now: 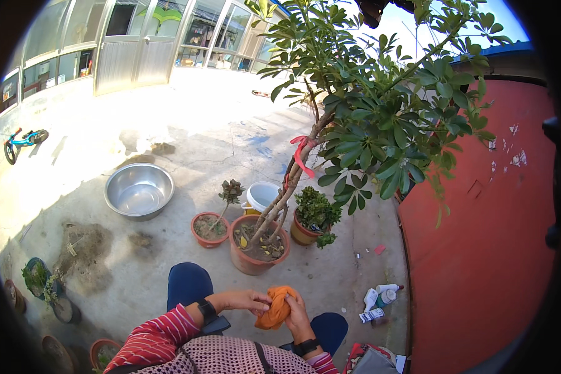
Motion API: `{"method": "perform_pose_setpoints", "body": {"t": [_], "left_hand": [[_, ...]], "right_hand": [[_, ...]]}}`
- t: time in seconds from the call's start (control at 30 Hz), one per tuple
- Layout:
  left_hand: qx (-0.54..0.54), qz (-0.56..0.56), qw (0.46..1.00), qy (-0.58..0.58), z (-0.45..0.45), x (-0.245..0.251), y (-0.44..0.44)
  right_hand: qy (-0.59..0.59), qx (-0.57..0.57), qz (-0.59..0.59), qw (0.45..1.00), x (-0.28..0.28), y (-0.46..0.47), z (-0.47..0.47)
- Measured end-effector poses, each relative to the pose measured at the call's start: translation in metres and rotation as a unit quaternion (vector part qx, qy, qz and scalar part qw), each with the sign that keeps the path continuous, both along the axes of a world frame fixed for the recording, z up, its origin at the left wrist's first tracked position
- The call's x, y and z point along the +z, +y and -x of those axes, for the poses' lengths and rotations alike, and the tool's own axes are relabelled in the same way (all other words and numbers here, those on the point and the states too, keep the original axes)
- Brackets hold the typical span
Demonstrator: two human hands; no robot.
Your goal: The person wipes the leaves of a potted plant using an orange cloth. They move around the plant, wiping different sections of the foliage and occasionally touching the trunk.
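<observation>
An orange cloth [275,312], bunched up, is held between both hands above the lap. My left hand [248,301] pinches its left side between thumb and fingers. My right hand [298,314] grips the right side, with the thumb on top. Just beyond the hands stands a terracotta-coloured pot [252,262] with a tall umbrella plant [369,112], whose stems are tied with a red ribbon [301,156]. A dark phone-like object [216,326] lies at the lap beneath the left wrist.
A metal basin [139,191], a small potted succulent [209,229], a white bucket [263,194] and a leafy potted plant [311,224] stand ahead. Bottles [370,299] are on the ground at right, near a red metal door [477,233]. More pots [66,309] stand at left.
</observation>
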State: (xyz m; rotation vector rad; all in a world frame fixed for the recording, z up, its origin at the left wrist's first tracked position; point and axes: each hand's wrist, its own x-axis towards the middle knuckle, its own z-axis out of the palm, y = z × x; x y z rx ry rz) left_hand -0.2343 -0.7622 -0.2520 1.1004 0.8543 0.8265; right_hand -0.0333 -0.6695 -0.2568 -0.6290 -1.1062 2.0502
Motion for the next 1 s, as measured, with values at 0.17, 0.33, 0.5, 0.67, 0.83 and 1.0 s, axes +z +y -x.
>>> {"method": "perform_pose_setpoints", "body": {"t": [0.17,0.33,0.5,0.67,0.83,1.0], "left_hand": [[0.073,-0.246,0.915,0.311,0.04,0.107,0.027],[0.387,-0.555,0.577,0.458,0.099,0.324,0.09],[0.459,-0.611,0.114,0.635,0.118,0.494,0.142],[0.395,-0.457,0.131,0.786,0.131,0.542,0.189],[0.384,-0.372,0.162,0.829,0.139,0.543,0.217],[0.456,-0.471,0.148,0.741,0.157,0.533,0.219]], "right_hand": [[0.068,0.029,-0.005,0.997,0.004,0.024,-0.018],[0.017,-0.09,0.02,0.996,-0.009,0.046,-0.031],[-0.023,-0.181,0.077,0.98,-0.027,0.051,-0.04],[0.002,-0.17,0.066,0.983,-0.037,0.06,-0.045],[-0.02,-0.194,0.083,0.977,-0.047,0.062,-0.051],[-0.027,-0.176,0.07,0.981,-0.044,0.063,-0.057]]}}
